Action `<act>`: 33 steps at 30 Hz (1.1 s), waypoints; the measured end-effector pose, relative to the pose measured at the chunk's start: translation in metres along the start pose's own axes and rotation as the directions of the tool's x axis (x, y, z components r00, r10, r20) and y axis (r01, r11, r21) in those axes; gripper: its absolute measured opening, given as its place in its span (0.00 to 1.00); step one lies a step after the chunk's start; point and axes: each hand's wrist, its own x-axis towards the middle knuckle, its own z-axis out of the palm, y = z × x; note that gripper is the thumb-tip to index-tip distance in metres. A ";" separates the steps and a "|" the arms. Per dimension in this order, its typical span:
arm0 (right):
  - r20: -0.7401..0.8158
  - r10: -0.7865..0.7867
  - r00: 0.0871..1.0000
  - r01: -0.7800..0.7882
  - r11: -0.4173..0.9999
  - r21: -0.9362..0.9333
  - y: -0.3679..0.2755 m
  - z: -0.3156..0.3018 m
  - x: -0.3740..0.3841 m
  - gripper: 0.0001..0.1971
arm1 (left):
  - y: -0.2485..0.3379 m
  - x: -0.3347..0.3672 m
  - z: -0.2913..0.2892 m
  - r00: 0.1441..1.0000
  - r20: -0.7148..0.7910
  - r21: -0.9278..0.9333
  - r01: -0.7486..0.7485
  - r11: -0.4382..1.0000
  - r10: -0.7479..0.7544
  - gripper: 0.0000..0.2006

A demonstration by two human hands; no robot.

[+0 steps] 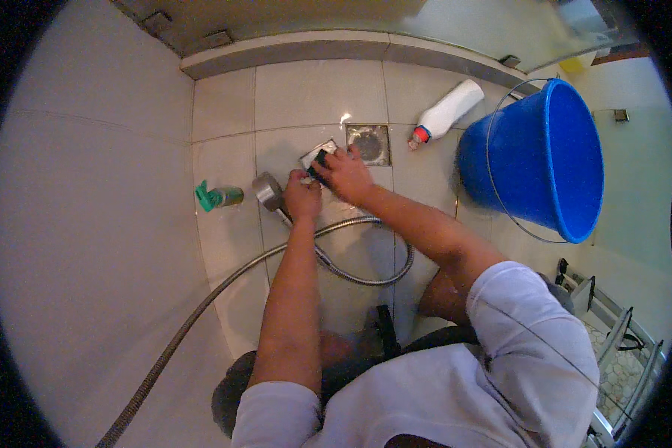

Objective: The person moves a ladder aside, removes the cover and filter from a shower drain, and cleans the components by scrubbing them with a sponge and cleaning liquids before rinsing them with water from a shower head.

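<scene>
My right hand [347, 178] is closed on a dark green scouring pad [319, 159], pressing it against a square metal drain cover [310, 156]. My left hand [303, 197] grips the near side of that cover, its fingertips partly hidden. Just right of the cover is the square floor drain [368, 144], uncovered in the tiles. A metal shower head [267, 190] lies on the floor beside my left hand. Its ribbed metal hose [366, 281] loops under my forearms and runs off to the lower left.
A small bottle with a green spray top [215, 196] lies at the left. Toward the far right lies a white bottle with a red cap [452, 108], beside a tipped blue bucket [530, 153]. A raised curb [313, 51] crosses the back; a folding ladder [620, 336] is at lower right.
</scene>
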 end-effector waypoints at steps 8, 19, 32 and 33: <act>-0.033 0.002 0.999 0.000 0.998 0.061 0.001 0.008 0.009 0.16 | 0.011 0.000 0.001 1.000 0.007 0.048 0.011 0.999 -0.011 0.12; 0.089 -0.148 0.985 0.137 0.983 0.121 -0.010 -0.020 0.026 0.13 | -0.011 0.003 -0.013 0.986 -0.047 0.229 -0.148 0.962 0.163 0.16; -0.220 0.096 0.971 0.072 0.758 0.648 -0.119 -0.061 0.051 0.38 | -0.003 0.035 -0.212 0.980 -0.155 0.515 -0.025 0.857 0.122 0.20; -0.138 0.071 0.988 0.039 0.745 0.666 -0.124 -0.063 0.050 0.42 | 0.006 0.033 -0.208 0.981 -0.149 0.513 -0.034 0.858 0.128 0.20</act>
